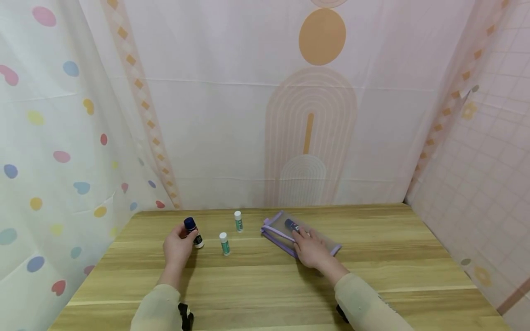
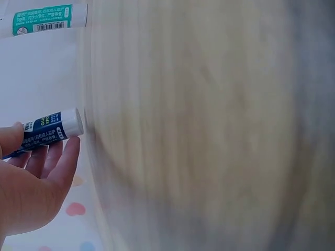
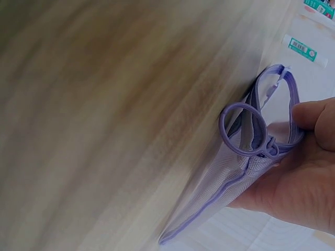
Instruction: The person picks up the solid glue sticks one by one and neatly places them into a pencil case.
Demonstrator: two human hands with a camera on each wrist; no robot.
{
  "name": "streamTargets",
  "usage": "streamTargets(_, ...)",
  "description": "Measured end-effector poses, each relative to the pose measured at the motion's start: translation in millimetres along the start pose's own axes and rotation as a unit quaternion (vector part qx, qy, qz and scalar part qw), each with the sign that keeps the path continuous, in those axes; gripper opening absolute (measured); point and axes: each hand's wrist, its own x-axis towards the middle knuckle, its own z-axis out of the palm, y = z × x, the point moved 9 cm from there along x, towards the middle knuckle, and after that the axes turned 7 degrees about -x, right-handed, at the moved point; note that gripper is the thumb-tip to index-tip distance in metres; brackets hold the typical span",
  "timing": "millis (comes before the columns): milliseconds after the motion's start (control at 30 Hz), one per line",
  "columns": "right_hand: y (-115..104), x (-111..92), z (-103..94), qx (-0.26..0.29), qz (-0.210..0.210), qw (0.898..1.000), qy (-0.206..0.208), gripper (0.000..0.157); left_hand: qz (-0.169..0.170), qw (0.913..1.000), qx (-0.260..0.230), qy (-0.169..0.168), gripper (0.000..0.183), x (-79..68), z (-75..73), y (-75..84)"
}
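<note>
My left hand (image 1: 179,248) holds a dark blue glue stick (image 2: 44,130) between thumb and fingers. In the head view it leans slightly, its blue cap up and its white base low over the table. My right hand (image 1: 311,250) is at the purple-edged mesh zip pouch (image 3: 230,178), thumb at the rim of its gaping mouth and fingers along the outer side. A second dark blue glue stick (image 1: 291,225) shows within the pouch's outline, just beyond the right fingertips. Two white-capped green glue sticks (image 1: 225,244) stand upright between the hands, the farther green glue stick (image 1: 239,222) nearer the back edge.
The wooden table (image 1: 256,294) runs back to a patterned curtain (image 1: 223,138), with more curtains along the left and right sides. A purple ring (image 3: 243,129) hangs at the pouch's mouth.
</note>
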Motion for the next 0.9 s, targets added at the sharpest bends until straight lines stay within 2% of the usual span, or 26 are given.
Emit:
streamTargets(267, 0.3, -0.2, 0.4, 0.004, -0.001, 1.000, -0.002, 0.044, -0.016, 0.9999, -0.002, -0.007, 0.033, -3.0, -1.2, 1.2)
streamTargets(400, 0.1, -0.5, -0.1, 0.007, -0.002, 1.000, -0.003, 0.044, -0.011, 0.9999, -0.004, -0.008, 0.033, -4.4, -1.3, 5.4)
streamTargets(733, 0.6, -0.5, 0.0, 0.007, -0.003, 1.000, -0.001, 0.044, -0.021, 0.9980, -0.046, -0.038, 0.034, -7.3, 3.6, 15.2)
streamTargets(900, 0.9, 0.3, 0.5, 0.004, -0.004, 1.000, 0.002, 0.044, -0.023, 0.9974, -0.054, -0.040, 0.035, -7.5, 2.3, 21.4)
